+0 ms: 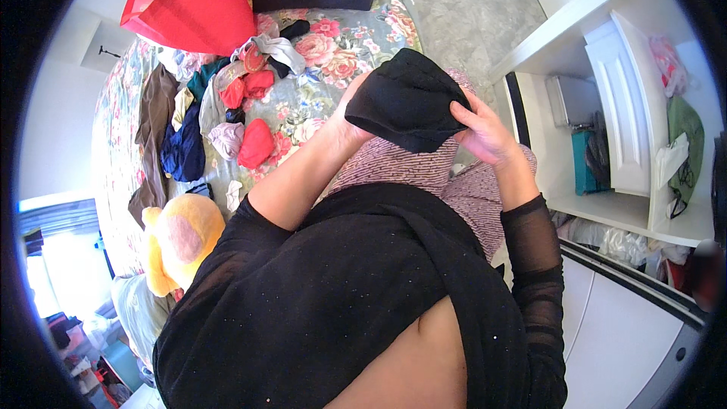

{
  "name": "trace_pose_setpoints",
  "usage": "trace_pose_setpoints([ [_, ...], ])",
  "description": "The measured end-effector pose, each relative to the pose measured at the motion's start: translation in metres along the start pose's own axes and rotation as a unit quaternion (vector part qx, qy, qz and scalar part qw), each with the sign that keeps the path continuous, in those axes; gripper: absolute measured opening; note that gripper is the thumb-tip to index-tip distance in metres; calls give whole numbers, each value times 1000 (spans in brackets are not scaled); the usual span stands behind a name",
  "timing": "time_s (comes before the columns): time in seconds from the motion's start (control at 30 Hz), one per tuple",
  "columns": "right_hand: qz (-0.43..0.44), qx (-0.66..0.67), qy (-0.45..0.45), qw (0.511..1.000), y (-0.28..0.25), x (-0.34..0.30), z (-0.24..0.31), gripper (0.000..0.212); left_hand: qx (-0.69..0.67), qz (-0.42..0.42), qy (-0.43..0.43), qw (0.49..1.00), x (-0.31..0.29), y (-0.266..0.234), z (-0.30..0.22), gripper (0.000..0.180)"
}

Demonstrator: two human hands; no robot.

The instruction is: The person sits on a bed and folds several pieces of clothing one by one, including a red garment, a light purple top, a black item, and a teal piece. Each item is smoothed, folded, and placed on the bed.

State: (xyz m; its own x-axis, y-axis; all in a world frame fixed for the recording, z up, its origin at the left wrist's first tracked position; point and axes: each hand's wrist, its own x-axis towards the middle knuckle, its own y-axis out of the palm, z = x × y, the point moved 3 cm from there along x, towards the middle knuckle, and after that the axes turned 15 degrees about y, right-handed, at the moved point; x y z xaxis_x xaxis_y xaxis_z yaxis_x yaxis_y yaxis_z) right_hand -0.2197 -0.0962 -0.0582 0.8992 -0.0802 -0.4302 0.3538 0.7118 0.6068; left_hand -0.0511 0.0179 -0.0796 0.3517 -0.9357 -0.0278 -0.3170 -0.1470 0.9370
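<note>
I hold 1 black cloth garment (409, 100) above my patterned trousers (392, 164), gripped at 2 opposite sides, seemingly to keep it spread: right edge in my right hand (488, 133), thumb on top, left edge in my left hand (353, 110), fingertips hidden behind it.

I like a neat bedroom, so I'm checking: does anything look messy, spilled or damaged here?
The clothes on the floral bedspread look untidy: they lie crumpled and jumbled together, left of the held black cloth. No spill or damage stands out.
</note>
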Motion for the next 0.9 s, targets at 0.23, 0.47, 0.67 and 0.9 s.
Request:
trace_pose_setpoints([
  [0.23,39,137,-53,988,-7,9,-4,37,-86,-25,-92,992,4,-3,-5,37],
  [0.47,104,225,-107,963,-10,7,-2,34,-104,-22,-168,980,0,-3,-1,43],
  [0.67,120,200,-112,966,0,9,2,35,-157,-24,-149,976,12,5,2,40],
  [0.9,-102,45,-93,989,-6,13,14,44,-152,6,-76,985,20,5,-11,31],
])
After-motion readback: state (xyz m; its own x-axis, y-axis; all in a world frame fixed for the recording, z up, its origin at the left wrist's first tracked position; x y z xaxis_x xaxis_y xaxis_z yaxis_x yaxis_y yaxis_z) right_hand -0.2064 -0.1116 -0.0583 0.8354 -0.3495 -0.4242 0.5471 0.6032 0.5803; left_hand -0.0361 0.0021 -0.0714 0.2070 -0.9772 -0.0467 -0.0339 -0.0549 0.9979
